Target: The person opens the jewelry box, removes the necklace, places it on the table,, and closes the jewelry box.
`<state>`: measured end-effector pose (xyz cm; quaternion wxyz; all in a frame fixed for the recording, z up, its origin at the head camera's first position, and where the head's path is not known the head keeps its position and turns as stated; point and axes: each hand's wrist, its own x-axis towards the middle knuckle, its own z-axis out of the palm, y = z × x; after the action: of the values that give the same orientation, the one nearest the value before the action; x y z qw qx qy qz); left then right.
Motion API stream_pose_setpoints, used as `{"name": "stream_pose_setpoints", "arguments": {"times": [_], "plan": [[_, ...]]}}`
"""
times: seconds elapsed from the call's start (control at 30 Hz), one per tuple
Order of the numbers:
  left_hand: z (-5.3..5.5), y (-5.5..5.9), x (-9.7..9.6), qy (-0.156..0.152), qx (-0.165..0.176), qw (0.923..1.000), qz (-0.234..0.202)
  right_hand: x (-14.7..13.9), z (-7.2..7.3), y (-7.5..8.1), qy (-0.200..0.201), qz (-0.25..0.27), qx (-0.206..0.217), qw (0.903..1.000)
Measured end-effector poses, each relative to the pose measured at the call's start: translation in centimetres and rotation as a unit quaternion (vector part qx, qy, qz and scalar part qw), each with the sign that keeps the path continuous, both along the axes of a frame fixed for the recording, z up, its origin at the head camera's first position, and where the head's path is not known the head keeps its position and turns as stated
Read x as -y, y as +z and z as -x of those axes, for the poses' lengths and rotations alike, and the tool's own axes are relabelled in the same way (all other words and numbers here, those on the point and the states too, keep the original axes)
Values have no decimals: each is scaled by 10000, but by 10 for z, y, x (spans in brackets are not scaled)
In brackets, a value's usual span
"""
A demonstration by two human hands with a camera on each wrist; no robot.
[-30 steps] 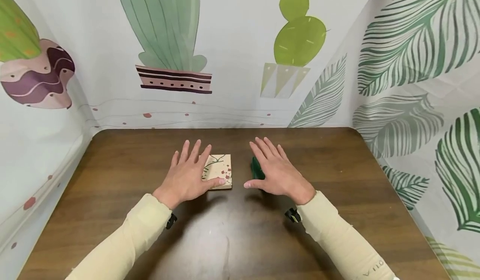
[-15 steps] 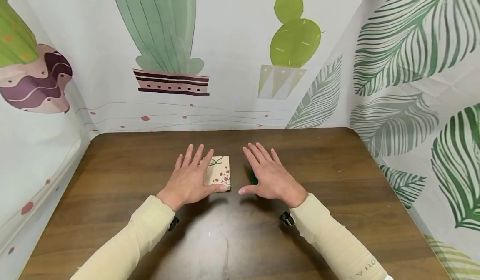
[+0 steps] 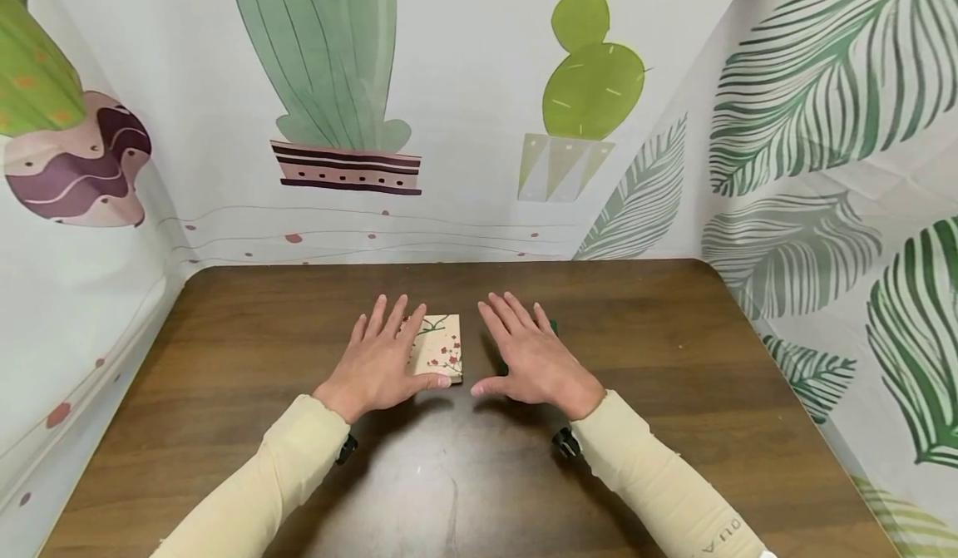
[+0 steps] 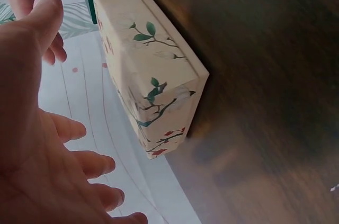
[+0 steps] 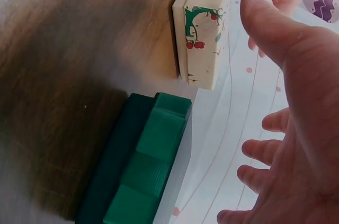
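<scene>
My left hand (image 3: 372,367) hovers over the left part of a cream box (image 3: 441,346) printed with leafy branches and red blossoms. The left wrist view shows a gap between its spread fingers and the box (image 4: 153,60). My right hand (image 3: 535,367), fingers straight and thumb out, is held above a green box that it nearly covers in the head view. Only a small green corner (image 3: 554,325) peeks out beyond its little finger. From the right wrist, the green box (image 5: 151,155) appears with stepped sides, apart from the fingers. Neither hand holds anything.
Both boxes stand on a brown wooden table (image 3: 262,317) with rounded far corners. Behind it and at the sides hangs a white cloth (image 3: 479,84) printed with cacti and leaves. Black straps (image 3: 566,441) show at the wrists.
My right hand has moved left, nearer the left hand, so the green box now shows at its right side instead of its left. The left hand has barely shifted. Both boxes stay in place.
</scene>
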<state>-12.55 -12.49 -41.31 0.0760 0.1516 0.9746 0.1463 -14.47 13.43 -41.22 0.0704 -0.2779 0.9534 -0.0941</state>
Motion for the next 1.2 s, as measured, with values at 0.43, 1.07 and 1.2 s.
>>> {"name": "stream_pose_setpoints", "arguments": {"times": [0.43, 1.07, 1.2], "plan": [[-1, -6, 1, -32, 144, 9999, -67, 11, 0, -2, 92, -162, 36, 9998], [-1, -5, 27, -187, 121, 9997, -112, 30, 3, 0, 295, -142, 89, 9994], [-1, -7, 31, -201, 188, 9995, -130, 35, 3, 0, 347, -170, 132, 9992]]}}
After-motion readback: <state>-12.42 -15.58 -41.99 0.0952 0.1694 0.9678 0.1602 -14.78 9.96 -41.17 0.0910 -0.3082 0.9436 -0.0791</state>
